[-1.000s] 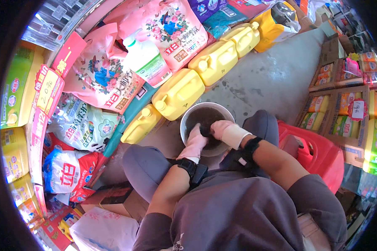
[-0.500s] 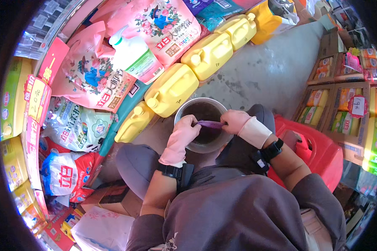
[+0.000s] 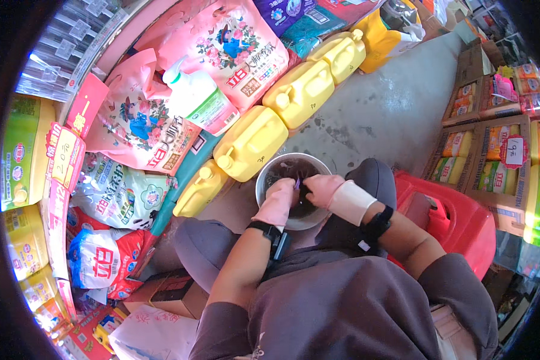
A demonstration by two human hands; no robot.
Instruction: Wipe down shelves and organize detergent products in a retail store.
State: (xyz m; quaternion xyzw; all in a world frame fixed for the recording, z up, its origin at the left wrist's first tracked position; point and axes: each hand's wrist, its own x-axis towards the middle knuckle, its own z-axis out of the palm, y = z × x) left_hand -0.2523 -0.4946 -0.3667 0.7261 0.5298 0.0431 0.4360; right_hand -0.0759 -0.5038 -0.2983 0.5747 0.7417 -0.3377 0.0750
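Note:
Both my hands wear pale pink gloves and are over a round, light-rimmed bucket between my knees. Dark contents show inside it; what they are I cannot make out. My left hand is closed on a thin purple strip, of which only a short upright piece shows. My right hand reaches in from the other side with its fingers bent together. Its fingertips are close to the strip, and whatever they pinch is hidden.
Yellow jugs stand in a row beyond the bucket, with pink detergent bags and a white pump bottle behind. A red plastic stool is at my right. Cartons of packages line the right side.
The purple strip was stretched level between both hands above the bucket. Now my hands are closer together and lower in it, and the strip is upright at my left hand. The view has shifted slightly.

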